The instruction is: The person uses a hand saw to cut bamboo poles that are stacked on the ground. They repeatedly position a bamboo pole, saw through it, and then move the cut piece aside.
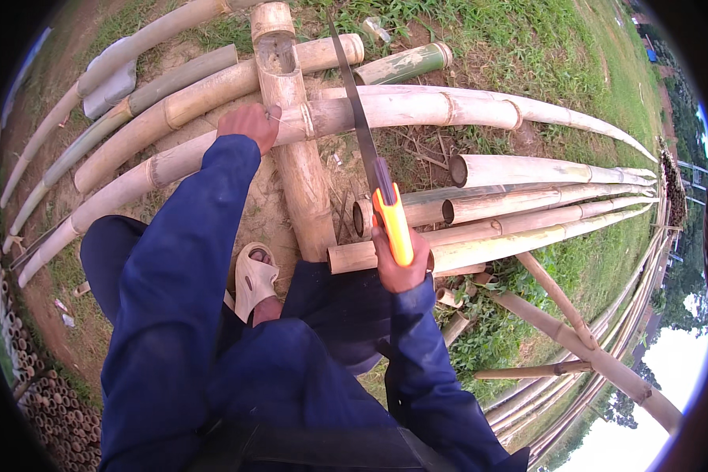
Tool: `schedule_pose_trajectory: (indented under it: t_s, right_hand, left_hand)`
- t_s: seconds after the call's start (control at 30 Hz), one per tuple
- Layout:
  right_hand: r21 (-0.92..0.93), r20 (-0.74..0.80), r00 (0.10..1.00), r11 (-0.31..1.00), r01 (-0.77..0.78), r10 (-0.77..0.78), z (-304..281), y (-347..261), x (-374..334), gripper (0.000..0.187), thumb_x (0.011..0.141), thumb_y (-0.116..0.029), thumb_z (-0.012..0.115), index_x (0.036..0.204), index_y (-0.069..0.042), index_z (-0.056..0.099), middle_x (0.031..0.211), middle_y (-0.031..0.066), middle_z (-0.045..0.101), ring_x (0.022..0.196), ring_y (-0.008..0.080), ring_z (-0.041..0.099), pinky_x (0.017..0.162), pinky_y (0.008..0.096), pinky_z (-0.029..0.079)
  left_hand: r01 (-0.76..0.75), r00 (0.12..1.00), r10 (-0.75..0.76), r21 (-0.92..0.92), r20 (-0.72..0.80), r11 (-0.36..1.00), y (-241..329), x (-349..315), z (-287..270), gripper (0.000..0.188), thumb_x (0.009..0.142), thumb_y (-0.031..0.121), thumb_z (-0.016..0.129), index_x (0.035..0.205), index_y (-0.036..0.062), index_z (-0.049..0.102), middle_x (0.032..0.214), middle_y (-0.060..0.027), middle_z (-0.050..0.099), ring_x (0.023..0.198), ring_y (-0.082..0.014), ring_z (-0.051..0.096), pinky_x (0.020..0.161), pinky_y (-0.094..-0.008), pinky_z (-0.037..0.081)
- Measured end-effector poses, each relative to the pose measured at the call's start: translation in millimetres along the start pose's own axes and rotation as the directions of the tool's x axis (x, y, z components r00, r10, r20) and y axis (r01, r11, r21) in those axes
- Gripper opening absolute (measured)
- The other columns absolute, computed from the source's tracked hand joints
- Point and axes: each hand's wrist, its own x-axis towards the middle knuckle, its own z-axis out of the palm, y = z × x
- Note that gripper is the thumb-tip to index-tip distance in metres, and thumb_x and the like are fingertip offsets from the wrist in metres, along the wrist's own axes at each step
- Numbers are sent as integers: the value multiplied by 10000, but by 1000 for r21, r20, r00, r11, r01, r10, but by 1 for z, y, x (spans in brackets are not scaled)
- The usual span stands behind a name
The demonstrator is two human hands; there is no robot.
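My right hand (401,266) is closed round the orange and yellow handle of a hand saw (365,138). The saw's long dark blade points away from me and crosses a pale bamboo pole (407,110); I cannot tell whether its teeth are in the pole. To the left of the blade, my left hand (249,126) grips the same pole, with the thumb toward the blade. Under the pole lies a thick bamboo log (303,185) with a cut-out hollow (277,53) near its far end.
Several bamboo poles (527,171) fan out at the right, cut ends toward me. More poles (173,110) lie at the far left, beside a short greenish piece (405,64). A bamboo frame (590,346) stands at the lower right. My sandalled foot (256,275) is near the log.
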Motion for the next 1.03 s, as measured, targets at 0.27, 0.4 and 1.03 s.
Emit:
schedule_pose_trajectory:
  t_s: [0.27,0.4,1.03]
  right_hand:
    - [-113,5,1000,993,-28,29,-36,-12,-88,245,930,-41,701,1160,43,697,715,75,635,648,81,558,613,280,493]
    - [-227,19,996,970,85,-82,-46,-9,-106,265,913,-44,711,1164,38,701,721,84,654,633,90,573,619,290,506]
    - [-57,21,1000,998,7,-6,-2,8,13,157,942,-88,716,1048,28,713,734,58,678,668,86,595,610,281,484]
  left_hand:
    - [23,999,-22,-11,35,1000,-16,-9,9,606,1023,508,445,953,-13,746,965,-275,723,942,-432,698,878,-529,526]
    - [47,998,-47,17,37,999,-9,-2,2,619,1024,517,432,951,-11,746,956,-270,724,943,-431,699,882,-529,525]
    - [52,996,-52,13,77,999,-1,-8,5,584,1025,537,431,1047,56,762,1025,-235,738,988,-416,703,920,-527,519]
